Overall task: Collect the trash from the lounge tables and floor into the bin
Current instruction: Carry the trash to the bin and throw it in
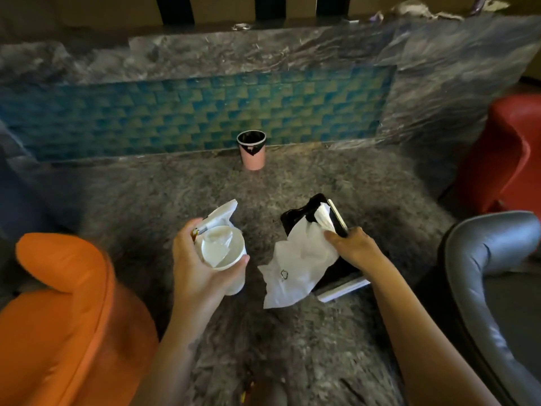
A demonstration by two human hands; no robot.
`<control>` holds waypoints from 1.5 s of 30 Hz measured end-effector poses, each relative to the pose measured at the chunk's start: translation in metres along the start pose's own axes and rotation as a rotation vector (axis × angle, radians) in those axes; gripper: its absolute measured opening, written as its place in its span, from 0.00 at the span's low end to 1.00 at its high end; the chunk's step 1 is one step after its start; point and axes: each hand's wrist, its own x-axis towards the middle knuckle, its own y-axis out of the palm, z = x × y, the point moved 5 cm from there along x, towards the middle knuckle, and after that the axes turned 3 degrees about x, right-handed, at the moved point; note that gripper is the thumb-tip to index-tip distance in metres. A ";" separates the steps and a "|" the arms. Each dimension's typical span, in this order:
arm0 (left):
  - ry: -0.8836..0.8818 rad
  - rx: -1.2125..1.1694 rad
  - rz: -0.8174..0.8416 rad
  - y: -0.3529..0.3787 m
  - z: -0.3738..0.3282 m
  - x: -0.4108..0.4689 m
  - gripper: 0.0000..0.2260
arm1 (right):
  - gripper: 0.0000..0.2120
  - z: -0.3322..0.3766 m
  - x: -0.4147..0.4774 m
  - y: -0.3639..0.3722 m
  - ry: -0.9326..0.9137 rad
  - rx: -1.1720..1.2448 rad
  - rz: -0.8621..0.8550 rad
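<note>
Left hand [199,259] is gripping a white cup [235,284] holding a wrapper [219,215], lower centre; right hand [351,247] is clutching white paper [298,268] and black packaging [295,218]; pink bin [252,155] is standing mid-frame on carpet [292,347].

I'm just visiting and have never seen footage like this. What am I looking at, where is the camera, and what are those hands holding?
No machine here: a person wears one camera on the head, looking down at their own hands. The left hand grips a white cup and a wrapper. The right hand holds white paper and something flat and black. Ahead, on the grey carpet, stands a pink bin. An orange chair sits left, a grey chair right.
</note>
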 end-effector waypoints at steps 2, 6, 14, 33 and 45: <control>-0.017 0.012 -0.020 0.022 0.010 0.048 0.38 | 0.34 0.029 0.051 -0.006 0.002 0.011 0.004; -0.049 -0.009 -0.037 0.078 0.041 0.151 0.38 | 0.34 0.079 0.159 -0.010 -0.026 0.006 -0.022; 0.020 -0.056 -0.011 0.203 0.100 0.402 0.36 | 0.32 0.195 0.401 -0.011 -0.056 -0.039 -0.127; -0.021 -0.086 0.001 0.444 0.236 0.939 0.36 | 0.30 0.467 0.936 0.017 -0.197 -0.266 -0.176; -0.129 0.002 -0.020 0.516 0.405 1.229 0.37 | 0.35 0.625 1.220 0.141 -0.408 -0.540 -0.177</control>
